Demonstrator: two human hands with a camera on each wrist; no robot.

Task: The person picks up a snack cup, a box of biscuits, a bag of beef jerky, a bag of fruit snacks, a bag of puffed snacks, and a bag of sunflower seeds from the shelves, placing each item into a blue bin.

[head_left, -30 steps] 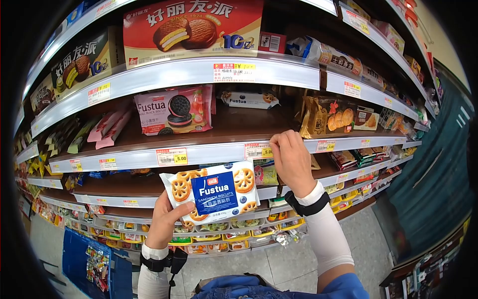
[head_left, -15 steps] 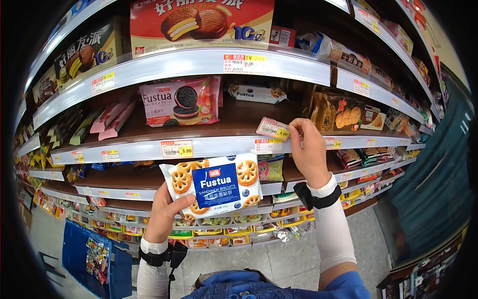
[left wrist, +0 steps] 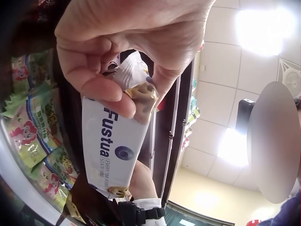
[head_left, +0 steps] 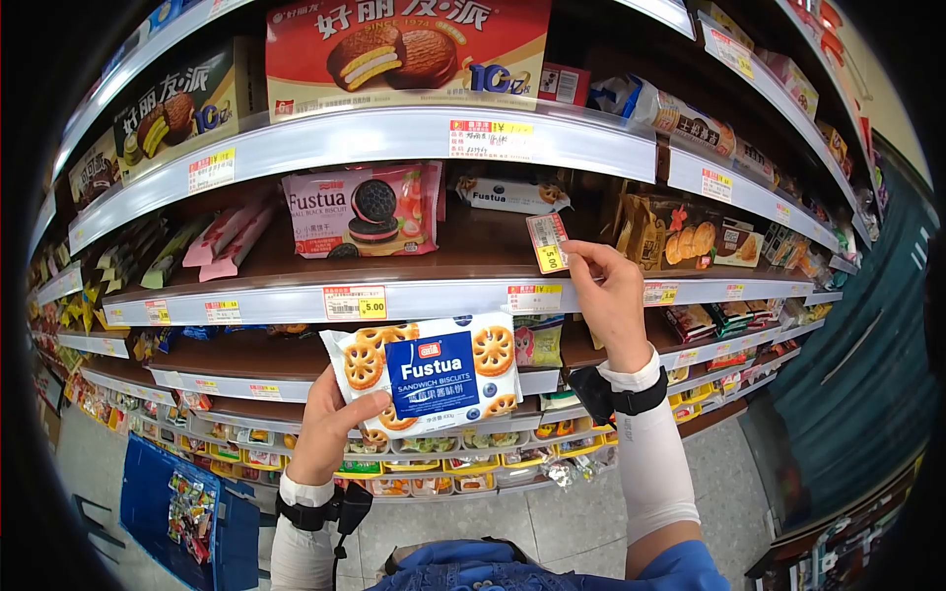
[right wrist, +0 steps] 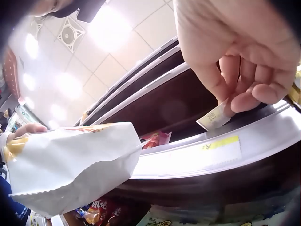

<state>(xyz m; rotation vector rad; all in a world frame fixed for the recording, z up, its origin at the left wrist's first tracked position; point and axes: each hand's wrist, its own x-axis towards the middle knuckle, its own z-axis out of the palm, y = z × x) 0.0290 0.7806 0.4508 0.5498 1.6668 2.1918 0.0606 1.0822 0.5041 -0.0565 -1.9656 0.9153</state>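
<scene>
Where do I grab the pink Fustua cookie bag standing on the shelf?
Likely its right side edge, reaching in from the front. The pink Fustua biscuit packet stands upright facing out, with bare brown shelf on its right leaving room to reach behind; the white shelf rail sits close over its top.

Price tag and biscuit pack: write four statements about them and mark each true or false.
1. The left hand holds the biscuit pack in front of the shelves. True.
2. The price tag sits slotted in the shelf rail. False: the right hand pinches it above the rail.
3. The biscuit pack is red. False: it is blue and white with round biscuits pictured on it.
4. A pink pack showing black biscuits stands on the shelf above the rail. True.
</scene>
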